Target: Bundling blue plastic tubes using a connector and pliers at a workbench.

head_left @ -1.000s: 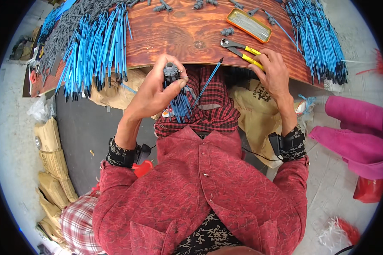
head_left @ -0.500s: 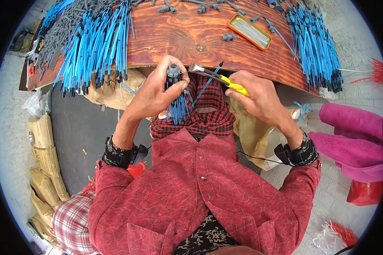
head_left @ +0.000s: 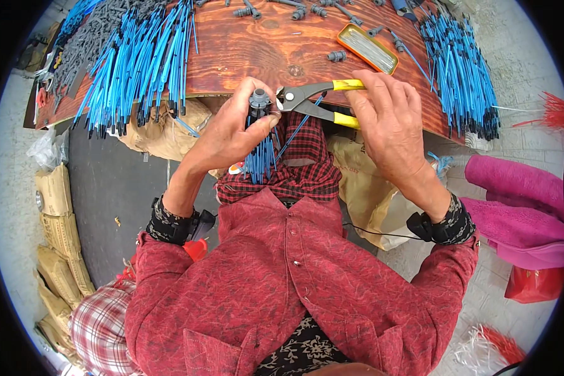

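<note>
My left hand (head_left: pixel 237 128) is closed around a grey plastic hub (head_left: pixel 259 100), from which several thin blue rods (head_left: pixel 260 160) hang down over my lap. In my right hand (head_left: pixel 390 119) is a pair of pliers (head_left: pixel 302 95) with yellow handles. The handles are spread and the jaws sit right beside the hub, near my left fingertips. A fine wire-like bit shows between jaws and hub; exactly what the jaws touch is too small to tell. One blue rod (head_left: pixel 297 128) slants up behind the pliers.
An orange-rimmed tin (head_left: pixel 368 49) of thin metal pins lies on the wooden table (head_left: pixel 232 62). Bundles of blue rods hang over its edge at left (head_left: pixel 141 69) and right (head_left: pixel 460 72). Loose grey fittings (head_left: pixel 336 56) lie about. Pink towels (head_left: pixel 514 188) are at right.
The pliers' handles have spread apart and the tool has turned more level, its jaws now against the hub. My right hand has lifted and loosened its grip. My left hand has barely moved.
</note>
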